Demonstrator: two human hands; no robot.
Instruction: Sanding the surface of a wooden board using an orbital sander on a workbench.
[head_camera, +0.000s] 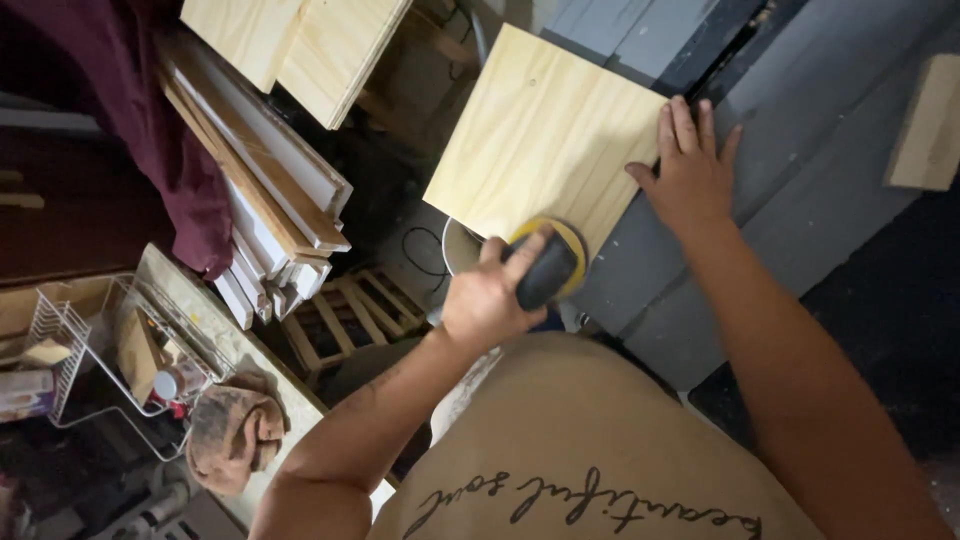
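A pale wooden board (540, 130) lies on a grey workbench (800, 190), its near corner hanging over the bench edge. My left hand (490, 295) grips the black handle of a round sanding block with a yellow pad (552, 262), pressed on the board's near edge. Flat on the board's right edge, fingers spread, rests my right hand (688, 170).
Stacked white and bare wood planks (270, 180) lean at the left, with more pale boards (300, 40) above. A dark red cloth (150, 120) hangs nearby. A wire basket (110, 350), a brown rag (235, 430), a wooden crate (350, 315) and a white bucket (457, 250) sit below.
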